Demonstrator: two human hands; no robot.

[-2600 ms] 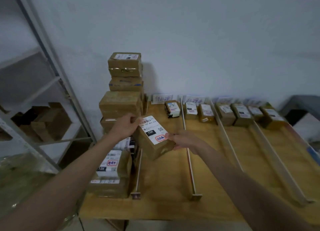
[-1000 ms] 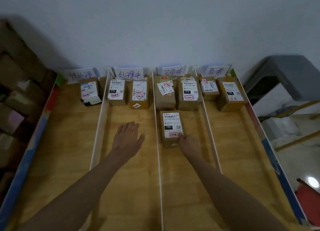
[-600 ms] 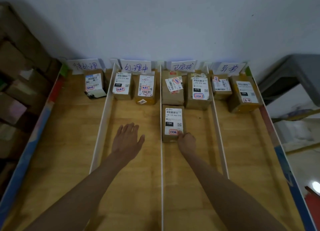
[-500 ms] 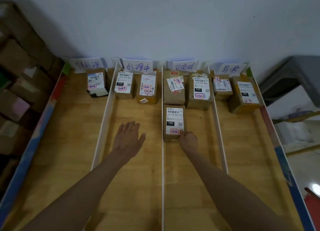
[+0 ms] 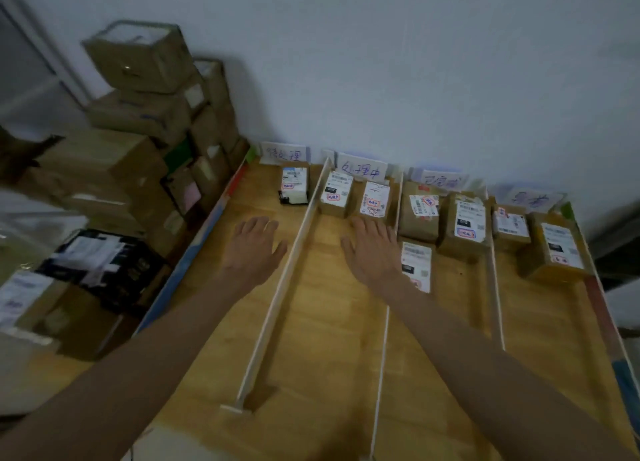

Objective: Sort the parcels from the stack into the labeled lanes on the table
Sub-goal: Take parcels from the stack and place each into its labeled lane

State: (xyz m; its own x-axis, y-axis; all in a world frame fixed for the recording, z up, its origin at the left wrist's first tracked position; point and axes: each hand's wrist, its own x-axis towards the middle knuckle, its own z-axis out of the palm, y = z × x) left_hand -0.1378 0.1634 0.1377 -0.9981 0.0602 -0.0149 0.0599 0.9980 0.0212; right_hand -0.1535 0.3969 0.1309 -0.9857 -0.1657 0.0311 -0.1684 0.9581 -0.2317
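The wooden table (image 5: 332, 325) is split by white dividers into lanes with handwritten labels at the back. A brown parcel (image 5: 417, 265) with a white label lies in the third lane, behind two more parcels. My right hand (image 5: 372, 251) hovers flat and empty over the second lane, just left of that parcel, and partly hides it. My left hand (image 5: 254, 246) is spread, empty, over the first lane. The stack of brown parcels (image 5: 138, 121) rises at the table's left against the wall.
One small parcel (image 5: 294, 185) sits at the back of the first lane, two (image 5: 353, 197) in the second, two (image 5: 533, 239) in the fourth. A black box (image 5: 100, 263) and labelled cartons lie low at the left. White dividers (image 5: 280, 284) stand up between lanes.
My right hand has let go of the parcel in the third lane and moved left over the second lane. My left hand shifted into the first lane. The view swung left toward the stack.
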